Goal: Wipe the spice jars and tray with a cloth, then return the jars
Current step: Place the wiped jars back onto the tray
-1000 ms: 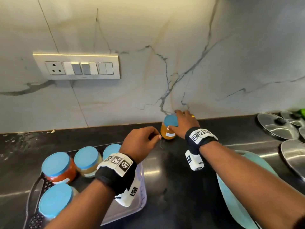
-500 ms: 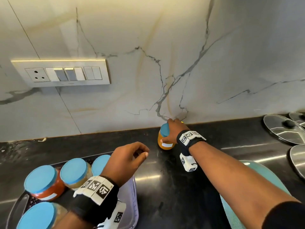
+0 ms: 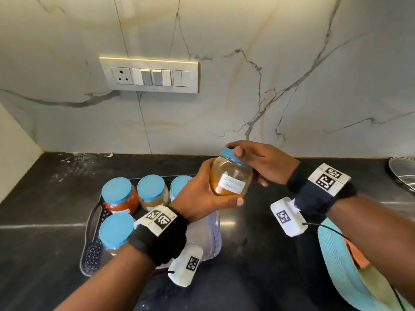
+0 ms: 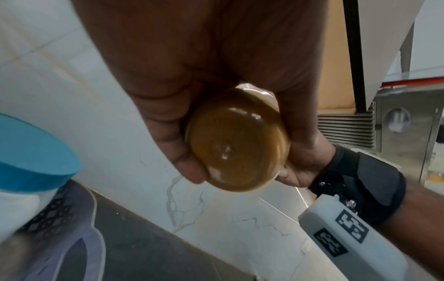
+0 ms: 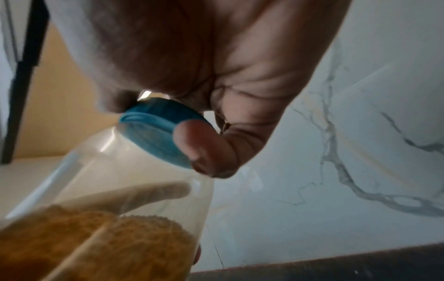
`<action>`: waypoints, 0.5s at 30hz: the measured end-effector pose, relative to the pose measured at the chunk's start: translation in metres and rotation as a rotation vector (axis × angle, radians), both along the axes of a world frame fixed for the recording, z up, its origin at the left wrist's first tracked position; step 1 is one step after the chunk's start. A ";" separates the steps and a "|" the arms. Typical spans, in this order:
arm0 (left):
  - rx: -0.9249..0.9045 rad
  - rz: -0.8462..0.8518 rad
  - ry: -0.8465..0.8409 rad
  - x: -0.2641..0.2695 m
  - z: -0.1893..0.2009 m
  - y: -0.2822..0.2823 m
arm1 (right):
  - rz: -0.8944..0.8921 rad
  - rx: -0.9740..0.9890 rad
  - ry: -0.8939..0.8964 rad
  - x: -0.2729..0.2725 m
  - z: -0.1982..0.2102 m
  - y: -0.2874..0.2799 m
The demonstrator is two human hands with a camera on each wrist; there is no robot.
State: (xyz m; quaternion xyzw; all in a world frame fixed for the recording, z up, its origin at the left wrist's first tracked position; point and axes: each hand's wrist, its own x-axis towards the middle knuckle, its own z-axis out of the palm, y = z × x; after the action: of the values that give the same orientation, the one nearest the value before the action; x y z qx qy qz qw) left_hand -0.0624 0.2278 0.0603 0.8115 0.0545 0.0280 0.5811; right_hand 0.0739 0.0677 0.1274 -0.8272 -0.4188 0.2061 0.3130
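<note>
Four blue-lidded jars point(image 3: 116, 194) crowd the tray's point(image 3: 89, 254) left side at lower left; its right half lies open beneath the hands.

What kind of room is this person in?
Most likely a home kitchen. Spice jars with blue lids stand in a tray on a dark stone counter, and a metal pot lid lies at the right.

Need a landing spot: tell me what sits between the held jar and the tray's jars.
In the head view, only the left hand lies between the yellow spice jar and the tray's blue-lidded jars; its grip wraps the jar's base.
</note>
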 end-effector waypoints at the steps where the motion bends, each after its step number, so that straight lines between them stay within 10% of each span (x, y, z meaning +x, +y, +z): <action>1: -0.012 -0.002 -0.001 -0.006 0.002 0.003 | 0.031 0.008 -0.026 -0.005 0.002 0.005; 9: 0.072 0.189 -0.142 -0.071 -0.004 0.017 | 0.145 -0.039 -0.517 -0.067 -0.005 0.059; 15: 0.055 0.228 -0.112 -0.116 -0.031 0.055 | 0.225 -0.093 -0.208 -0.096 -0.024 0.091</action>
State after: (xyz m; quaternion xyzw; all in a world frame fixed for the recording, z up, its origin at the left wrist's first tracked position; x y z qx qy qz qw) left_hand -0.1786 0.2826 0.0289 0.8127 0.1129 0.1406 0.5541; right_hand -0.0226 0.1591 0.1030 -0.8055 -0.5288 0.1721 0.2045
